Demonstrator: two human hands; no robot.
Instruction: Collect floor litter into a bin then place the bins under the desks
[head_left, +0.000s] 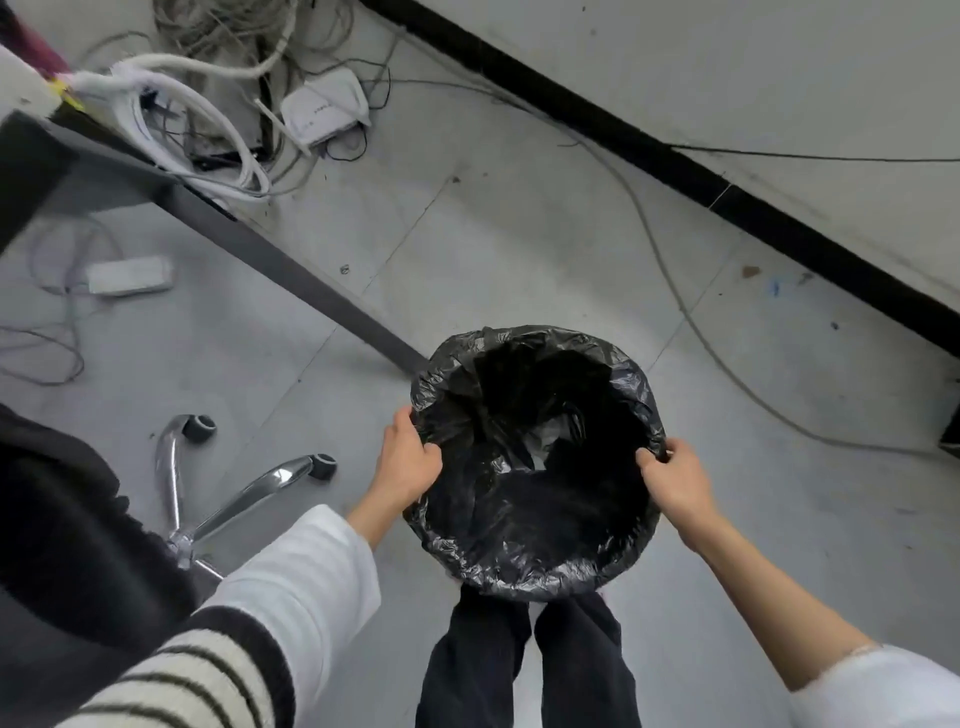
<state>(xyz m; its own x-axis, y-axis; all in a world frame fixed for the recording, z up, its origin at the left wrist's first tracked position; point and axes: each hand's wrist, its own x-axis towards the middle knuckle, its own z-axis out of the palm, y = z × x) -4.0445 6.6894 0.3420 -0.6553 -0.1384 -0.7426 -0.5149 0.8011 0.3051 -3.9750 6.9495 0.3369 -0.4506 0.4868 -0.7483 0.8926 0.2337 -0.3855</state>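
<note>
A round bin lined with a crinkled black plastic bag is held above the grey floor in front of my legs. My left hand grips the bin's left rim, fingers curled over the bag. My right hand grips the right rim the same way. Inside the bag, a bit of white litter shows near the bottom; the rest of the inside is dark. The dark edge of a desk runs diagonally from the upper left down to just beside the bin.
An office chair's chrome base with castors stands at the lower left, its dark seat beside my left sleeve. A tangle of cables and a white router lie at the top left. A power strip lies under the desk. A grey cable trails along the black skirting.
</note>
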